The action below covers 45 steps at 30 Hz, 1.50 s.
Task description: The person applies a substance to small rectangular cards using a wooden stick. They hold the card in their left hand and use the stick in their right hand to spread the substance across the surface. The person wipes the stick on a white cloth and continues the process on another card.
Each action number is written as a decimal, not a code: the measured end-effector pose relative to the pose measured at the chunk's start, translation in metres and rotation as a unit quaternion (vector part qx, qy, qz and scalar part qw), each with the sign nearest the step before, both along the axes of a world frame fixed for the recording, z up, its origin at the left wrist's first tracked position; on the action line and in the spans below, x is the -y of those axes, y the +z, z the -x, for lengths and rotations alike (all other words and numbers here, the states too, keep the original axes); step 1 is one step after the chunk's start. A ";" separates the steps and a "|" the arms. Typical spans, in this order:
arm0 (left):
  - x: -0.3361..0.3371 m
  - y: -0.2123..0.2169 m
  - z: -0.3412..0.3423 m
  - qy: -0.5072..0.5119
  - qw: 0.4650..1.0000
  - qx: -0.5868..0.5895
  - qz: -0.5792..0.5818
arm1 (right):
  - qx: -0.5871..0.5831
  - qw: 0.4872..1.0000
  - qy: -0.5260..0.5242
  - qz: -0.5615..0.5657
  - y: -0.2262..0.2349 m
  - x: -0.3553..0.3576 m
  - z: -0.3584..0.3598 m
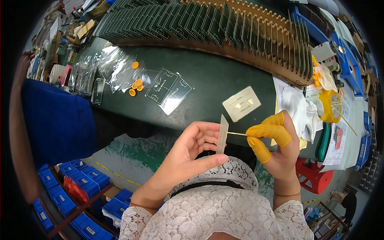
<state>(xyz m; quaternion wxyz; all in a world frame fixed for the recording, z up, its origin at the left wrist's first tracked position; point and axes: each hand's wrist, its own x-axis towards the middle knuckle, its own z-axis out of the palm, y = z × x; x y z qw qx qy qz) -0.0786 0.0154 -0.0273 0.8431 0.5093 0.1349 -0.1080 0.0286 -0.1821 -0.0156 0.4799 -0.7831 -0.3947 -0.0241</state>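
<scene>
- Here, the person's left hand (192,150) was clamped on a thin pale card (222,138), which stood on edge between fingers and thumb.
- The card was in the air just before the near edge of the bench (216,80), above the person's lap.
- The right hand (282,152), with yellow finger cots (276,134) over its thumb and some fingers, pinched a slender stick (238,134).
- The stick pointed left at the card's face; whether its tip touched could not be told.
- The two hands were apart, with the stick spanning the gap.
- On the bench, just beyond the hands, lay a cream card (237,110) with rounded corners, tilted to the edge.
- Farther left lay a dark green card (166,86) with white lines, near small orange rings (132,92) and clear plastic bags (116,64).
- Along the far side, a long slotted rack (256,60) held many dark green boards (176,20) in a row.
- To the right were a yellow roll of tape (328,105) and a white cloth (293,106).
</scene>
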 end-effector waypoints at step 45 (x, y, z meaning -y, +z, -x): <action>-0.001 -0.003 0.000 0.006 1.000 0.000 0.001 | -0.001 1.000 0.009 0.009 0.000 -0.001 0.002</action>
